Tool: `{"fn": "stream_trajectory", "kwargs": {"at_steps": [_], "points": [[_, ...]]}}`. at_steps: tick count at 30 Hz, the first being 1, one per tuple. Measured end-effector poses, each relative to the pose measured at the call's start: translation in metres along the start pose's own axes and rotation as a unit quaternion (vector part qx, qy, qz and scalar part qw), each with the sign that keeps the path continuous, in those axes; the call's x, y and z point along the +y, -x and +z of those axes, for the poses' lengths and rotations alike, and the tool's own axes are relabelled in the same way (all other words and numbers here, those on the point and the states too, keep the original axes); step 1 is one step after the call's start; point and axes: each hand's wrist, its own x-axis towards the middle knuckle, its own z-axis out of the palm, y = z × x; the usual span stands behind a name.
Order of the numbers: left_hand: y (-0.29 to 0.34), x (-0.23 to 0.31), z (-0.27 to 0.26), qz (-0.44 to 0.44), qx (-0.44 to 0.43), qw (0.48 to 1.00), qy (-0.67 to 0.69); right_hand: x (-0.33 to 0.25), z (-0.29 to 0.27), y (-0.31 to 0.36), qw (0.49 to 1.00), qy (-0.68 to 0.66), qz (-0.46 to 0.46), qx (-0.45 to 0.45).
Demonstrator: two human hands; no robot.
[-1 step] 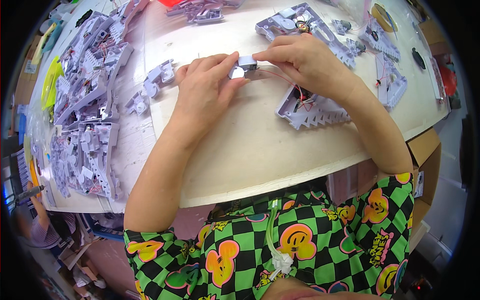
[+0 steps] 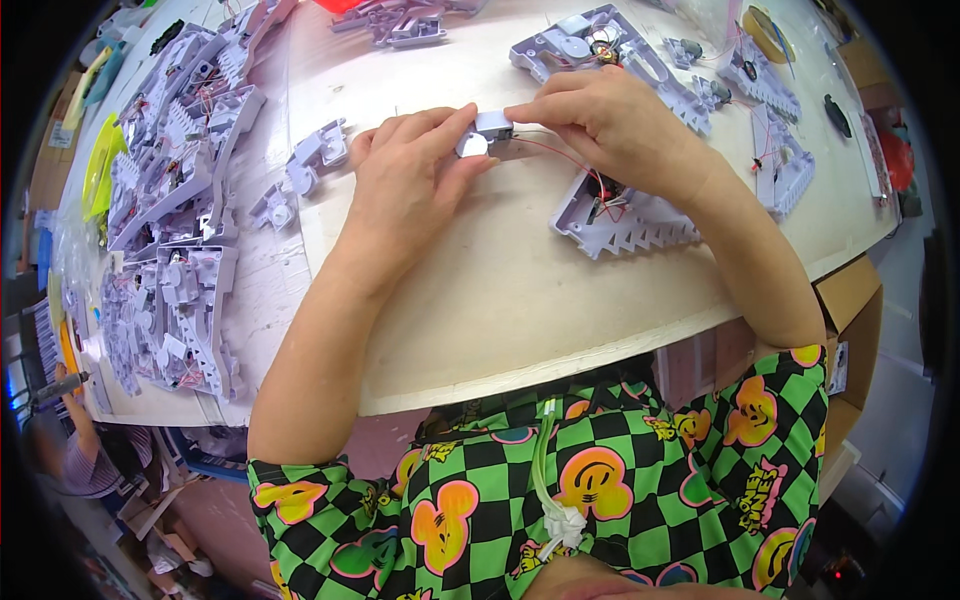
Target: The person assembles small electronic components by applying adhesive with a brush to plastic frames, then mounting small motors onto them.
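Note:
Between my two hands is a small white plastic housing (image 2: 494,125) with a round white end (image 2: 473,143). My left hand (image 2: 410,170) pinches its left side between thumb and fingers. Curled fingers of my right hand (image 2: 600,120) close on its right edge; the thumb and what lies beneath are partly hidden. A thin red wire (image 2: 560,148) leads from the housing to a toothed grey-lilac plastic shell (image 2: 625,225) lying under my right forearm. Two similar small plastic assemblies lie left of my left hand, an upper one (image 2: 318,155) and a lower one (image 2: 275,205).
Piled toothed shells (image 2: 175,170) cover the table's left side. Several more wired shells (image 2: 600,45) lie beyond and right of my right hand, near a tape roll (image 2: 768,37). A cardboard box (image 2: 850,300) stands by the right table edge. Another person (image 2: 95,460) is at lower left.

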Motion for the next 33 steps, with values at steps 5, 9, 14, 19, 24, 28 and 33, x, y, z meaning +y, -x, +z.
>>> {"fn": "stream_trajectory", "kwargs": {"at_steps": [5,9,14,19,24,28,33], "points": [[-0.002,-0.005,0.002,-0.001,-0.010,0.999,0.036,-0.002,0.000,-0.001,0.999,0.032,0.026,0.009],[-0.005,-0.004,0.000,-0.003,-0.011,0.998,0.054,-0.011,-0.003,-0.002,0.995,0.042,0.095,0.005],[-0.006,-0.003,0.001,-0.025,-0.028,0.998,0.047,-0.009,0.001,-0.002,0.998,0.004,0.065,-0.024],[-0.005,-0.005,0.008,-0.021,0.005,0.998,0.057,-0.009,0.004,-0.002,0.999,0.049,-0.018,-0.006],[-0.004,-0.003,0.008,-0.019,0.015,0.999,0.039,-0.008,0.001,-0.004,0.996,0.068,-0.046,-0.019],[-0.002,-0.005,0.008,-0.028,0.019,0.998,0.048,-0.008,-0.004,-0.003,0.998,0.056,-0.011,0.030],[-0.004,-0.007,0.011,-0.034,0.019,0.997,0.069,-0.002,-0.001,0.001,0.998,0.024,0.028,0.053]]}}
